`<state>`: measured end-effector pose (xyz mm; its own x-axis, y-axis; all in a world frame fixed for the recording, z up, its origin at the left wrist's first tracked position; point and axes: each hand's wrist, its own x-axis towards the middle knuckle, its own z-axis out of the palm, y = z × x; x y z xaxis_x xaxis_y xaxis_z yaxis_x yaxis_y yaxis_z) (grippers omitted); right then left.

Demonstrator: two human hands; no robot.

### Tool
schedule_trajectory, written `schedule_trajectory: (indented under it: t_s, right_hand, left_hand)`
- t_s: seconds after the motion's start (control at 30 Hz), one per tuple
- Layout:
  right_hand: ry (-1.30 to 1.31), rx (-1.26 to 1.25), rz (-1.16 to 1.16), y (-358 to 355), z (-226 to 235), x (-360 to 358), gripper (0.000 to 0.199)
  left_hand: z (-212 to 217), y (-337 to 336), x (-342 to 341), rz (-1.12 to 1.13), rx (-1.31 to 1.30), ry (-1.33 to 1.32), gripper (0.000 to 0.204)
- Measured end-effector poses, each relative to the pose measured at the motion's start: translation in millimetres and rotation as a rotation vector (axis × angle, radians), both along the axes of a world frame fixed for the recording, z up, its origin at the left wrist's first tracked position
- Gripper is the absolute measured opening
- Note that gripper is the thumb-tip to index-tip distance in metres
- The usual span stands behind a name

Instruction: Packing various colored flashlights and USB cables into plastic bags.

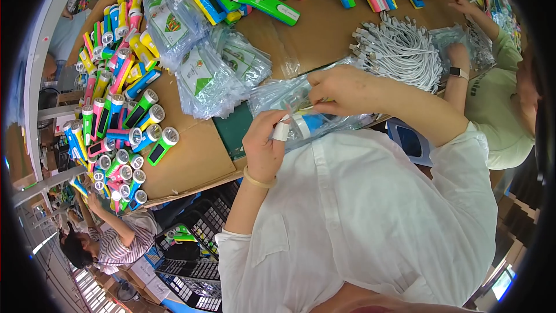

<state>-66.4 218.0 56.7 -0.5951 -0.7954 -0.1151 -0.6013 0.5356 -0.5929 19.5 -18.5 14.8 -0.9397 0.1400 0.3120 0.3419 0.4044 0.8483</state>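
Observation:
A clear plastic bag [346,122] lies in front of my chest at the table's near edge, with a blue flashlight [313,120] inside it. My left hand [267,139] is closed at the bag's left end, beside the flashlight's clear head. White wrapping covers one of its fingertips. Above the bag's upper edge, my right hand [341,90] is curled, fingertips pinching the film near the flashlight. The plastic partly hides the flashlight, and its exact contact with my fingers is unclear.
Stacked printed plastic bags [202,75] lie ahead-left, beside a big heap of colourful flashlights [116,116]. More flashlights [266,3] line the far side. White cables [399,52] are piled at right, near a co-worker's arm [457,81]. A black crate [200,255] stands below the table.

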Motion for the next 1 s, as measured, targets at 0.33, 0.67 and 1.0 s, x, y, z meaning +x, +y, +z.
schedule_trajectory:
  t_s: [0.33, 0.67, 1.0]
  right_hand:
    - [-0.227, -0.288, -0.026, -28, 7, 10, 0.016]
    - [0.056, -0.261, -0.197, 48, -1, 15, 0.014]
    - [0.02, -0.161, -0.491, 90, -4, 8, 0.014]
  left_hand:
    - [3, 4, 8, 0.076, 0.142, -0.017, 0.02]
    - [-9, 0, 21, 0.098, 0.488, -0.168, 0.01]
    - [-45, -17, -15, 0.094, 0.068, -0.225, 0.011]
